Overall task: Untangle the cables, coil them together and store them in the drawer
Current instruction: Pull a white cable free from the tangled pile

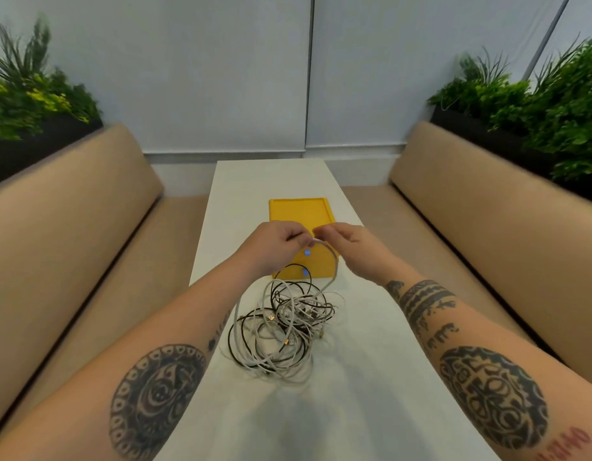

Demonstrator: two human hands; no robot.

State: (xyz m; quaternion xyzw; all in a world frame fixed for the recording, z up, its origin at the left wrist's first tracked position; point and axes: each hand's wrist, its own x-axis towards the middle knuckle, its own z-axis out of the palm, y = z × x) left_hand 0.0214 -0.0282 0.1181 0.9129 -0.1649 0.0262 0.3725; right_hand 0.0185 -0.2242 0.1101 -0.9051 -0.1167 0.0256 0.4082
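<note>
both hands up over the near end of the yellow drawer unit point(298, 211), fingertips almost meeting. left hand point(278, 241) and right hand point(348, 244) each had fingers curled in, pinching the end of one white cable point(335, 261). exact finger placement blurred, couldn't resolve it. from the pinch the strand arced right and down, then dropped into the far right side of the cable tangle point(281, 331). the tangle lay on the white table point(354, 394) just in front of the drawer unit, between the forearms: mixed white and black loops, roughly round heap, no clear long axis, a few gold-tipped plugs showing in the middle. one black loop leaned against the unit's front. the unit sat on the table's centreline, long axis running away from the person, front with two blue knobs point(307, 252) facing them. the table's long axis ran the same way. tan benches point(72, 211) down both sides, plants point(537, 94) behind the backrests.
</note>
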